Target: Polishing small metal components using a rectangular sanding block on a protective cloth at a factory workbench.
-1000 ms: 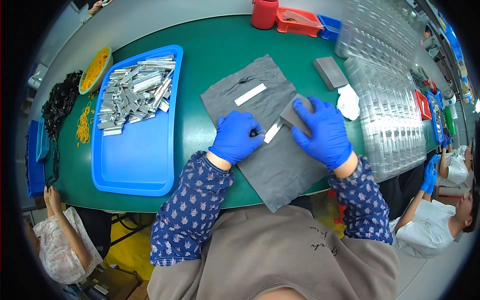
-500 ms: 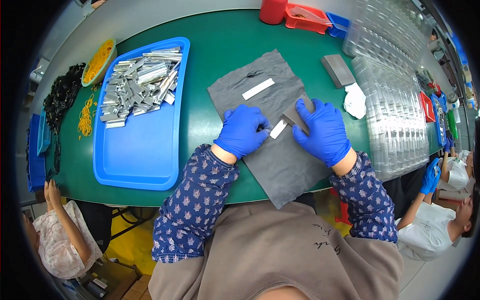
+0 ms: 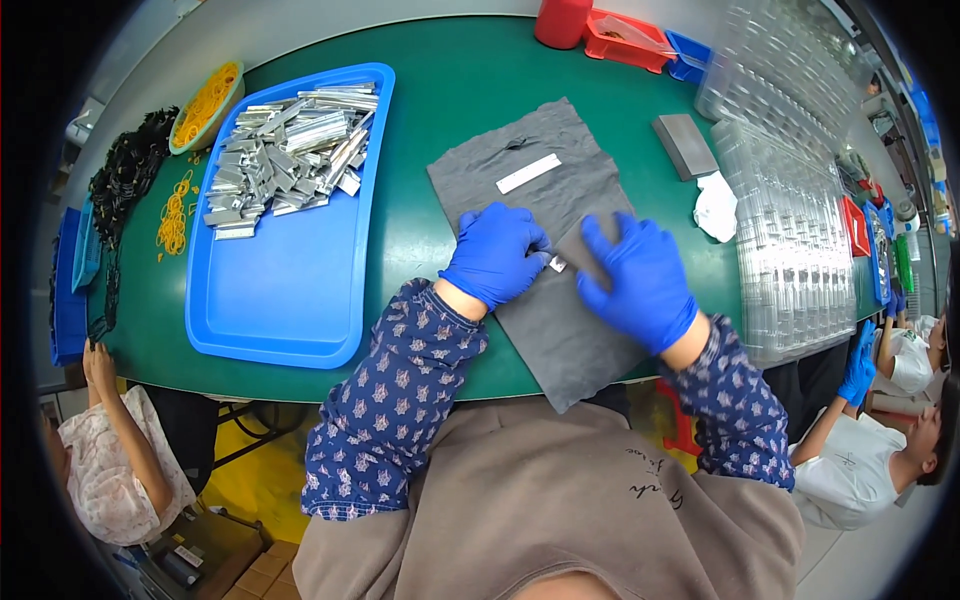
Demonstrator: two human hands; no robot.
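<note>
In the head view, both gloved hands are resting on a grey cloth [image 3: 560, 310] lying on the green bench [image 3: 440, 120]. The left hand [image 3: 497, 253] is pinching a small silver piece [image 3: 557, 264] at its fingertips, its grip closed on it. The right hand [image 3: 637, 280], at three o'clock of the piece, is lying flat with fingers spread, holding nothing. A white strip [image 3: 529, 173] is lying on the cloth at twelve o'clock. A blue tray [image 3: 290, 300] with metal parts [image 3: 290, 155] is sitting at nine o'clock.
</note>
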